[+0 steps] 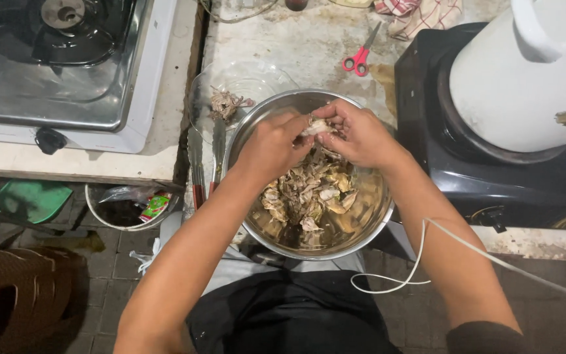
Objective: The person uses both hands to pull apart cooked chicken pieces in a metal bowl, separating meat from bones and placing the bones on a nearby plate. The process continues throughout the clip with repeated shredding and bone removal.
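The step in hand appears to be pulling cooked meat apart. Both hands meet above the round stainless-steel bowl point(309, 177) at the table's front edge. The left hand point(273, 144) and right hand point(358, 134) are pinched together on one pale shred of meat point(317, 126). The next move calls for a firm opposing pull. A clear glass bowl point(230, 98) sits just behind.
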